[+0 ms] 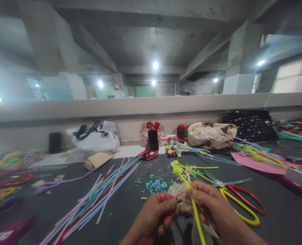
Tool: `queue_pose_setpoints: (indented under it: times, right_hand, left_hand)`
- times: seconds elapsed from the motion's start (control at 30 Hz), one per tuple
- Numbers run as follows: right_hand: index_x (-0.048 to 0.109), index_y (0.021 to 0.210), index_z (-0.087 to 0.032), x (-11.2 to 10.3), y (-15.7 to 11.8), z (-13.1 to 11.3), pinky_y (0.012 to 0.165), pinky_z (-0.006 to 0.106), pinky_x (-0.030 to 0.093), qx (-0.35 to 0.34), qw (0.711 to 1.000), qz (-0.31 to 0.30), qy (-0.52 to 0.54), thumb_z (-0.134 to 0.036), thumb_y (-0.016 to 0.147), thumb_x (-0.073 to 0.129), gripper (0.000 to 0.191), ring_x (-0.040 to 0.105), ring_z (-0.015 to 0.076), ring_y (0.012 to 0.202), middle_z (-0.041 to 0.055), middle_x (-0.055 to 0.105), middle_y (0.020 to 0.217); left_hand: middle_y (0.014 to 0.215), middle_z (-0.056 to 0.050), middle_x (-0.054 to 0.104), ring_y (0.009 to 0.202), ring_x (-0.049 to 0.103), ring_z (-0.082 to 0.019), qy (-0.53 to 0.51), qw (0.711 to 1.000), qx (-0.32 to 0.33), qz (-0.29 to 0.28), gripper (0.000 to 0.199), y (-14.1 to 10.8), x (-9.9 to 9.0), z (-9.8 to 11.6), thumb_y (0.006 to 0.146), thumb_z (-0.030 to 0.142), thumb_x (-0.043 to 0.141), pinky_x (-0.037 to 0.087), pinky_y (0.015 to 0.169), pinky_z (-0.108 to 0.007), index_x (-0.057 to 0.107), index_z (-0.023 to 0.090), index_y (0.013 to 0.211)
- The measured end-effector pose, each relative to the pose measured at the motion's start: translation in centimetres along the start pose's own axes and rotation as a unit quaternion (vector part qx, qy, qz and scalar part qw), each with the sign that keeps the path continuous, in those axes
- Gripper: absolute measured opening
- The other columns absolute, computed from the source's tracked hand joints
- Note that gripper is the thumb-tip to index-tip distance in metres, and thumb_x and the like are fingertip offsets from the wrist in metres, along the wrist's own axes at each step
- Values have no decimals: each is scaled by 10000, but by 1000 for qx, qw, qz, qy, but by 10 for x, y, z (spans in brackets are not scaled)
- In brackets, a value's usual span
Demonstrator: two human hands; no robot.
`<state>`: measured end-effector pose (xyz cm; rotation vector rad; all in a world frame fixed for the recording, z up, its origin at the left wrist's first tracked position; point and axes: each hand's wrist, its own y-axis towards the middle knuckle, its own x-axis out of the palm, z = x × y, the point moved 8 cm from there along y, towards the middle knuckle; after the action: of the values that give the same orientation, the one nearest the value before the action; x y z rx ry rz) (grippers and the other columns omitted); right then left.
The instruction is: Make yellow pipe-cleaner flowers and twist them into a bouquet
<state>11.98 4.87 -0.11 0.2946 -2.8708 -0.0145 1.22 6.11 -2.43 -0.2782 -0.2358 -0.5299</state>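
A bright yellow chenille stem with a small fuzzy yellow flower head at its tip slants up between my hands. My right hand pinches this stem partway down between thumb and fingers. My left hand is closed just left of it, thumb and forefinger pressed together by some pale crumpled material; what exactly is between the fingertips I cannot make out. Beyond my left hand lie short cut blue and green chenille pieces. Scissors with red and yellow handles rest right of my right hand.
Lilac, teal and blue chenille stems spread across the dark table at left. A phone stands upright at the back. Finished-looking flowers, a cream cloth bag, a white bag and pink sheet surround the area.
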Motion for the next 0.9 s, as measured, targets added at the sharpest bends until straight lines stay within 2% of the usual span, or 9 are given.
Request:
queue_pose_setpoints:
  times: [0.1,0.23,0.33,0.43,0.57,0.63,0.7,0.8,0.9]
  right_hand:
    - [557,668,-133,4,1,2,326,134,223,-6,1000,-21,4,-311,770,559,205,392,18,310,-51,506,482]
    - [566,780,-131,12,2,11,326,138,231,0,998,-55,42,-328,786,548,198,412,22,307,-30,554,542]
    - [549,790,-141,16,4,18,335,143,252,6,996,-54,71,-335,781,553,194,421,31,317,-28,563,543]
    - [541,707,-140,19,6,22,333,140,258,22,996,-46,78,-334,740,601,206,406,29,322,-40,538,515]
    - [546,674,-139,21,7,22,336,133,236,38,998,-32,36,-339,744,609,221,360,17,322,-67,477,467]
    - [539,652,-141,23,5,21,347,135,236,44,998,-39,21,-358,747,604,246,355,17,334,-72,455,460]
    - [528,626,-140,29,3,22,348,139,232,56,997,-54,7,-391,739,601,284,350,19,336,-74,442,452]
    - [531,617,-136,34,-4,25,339,139,217,84,994,-57,-38,-407,746,576,302,346,22,338,-64,456,451]
    - [522,597,-135,38,-13,27,326,136,212,117,988,-71,-65,-400,753,558,309,348,24,341,-46,494,461]
  left_hand:
    - [329,93,376,228,248,-13,22,1000,-7,9,377,0,0,-3,564,479,654,97,256,-149,442,173,500]
    - [303,97,317,237,199,-15,24,999,15,29,440,2,0,-5,632,545,556,88,278,-166,394,180,447]
    - [343,66,398,282,281,-34,30,996,50,67,425,2,-2,1,654,556,531,143,302,-167,514,155,515]
    - [533,21,548,425,428,-66,20,995,76,67,365,-3,2,10,624,470,620,261,378,-165,633,149,798]
    - [742,-28,604,566,477,-94,41,988,125,84,291,-11,1,23,651,392,630,303,447,-180,679,148,802]
    - [681,-16,592,543,465,-87,17,987,139,78,259,-12,1,23,660,368,632,307,461,-185,677,143,779]
    - [579,7,560,479,442,-70,-25,990,126,66,239,-8,0,18,656,357,642,306,456,-186,664,134,740]
    - [549,26,541,398,398,-31,-84,987,100,97,190,-5,-14,19,632,300,676,275,389,-161,643,117,669]
    - [557,4,575,389,425,-27,-155,969,122,146,132,-9,-42,42,676,241,642,210,312,-120,612,115,652]
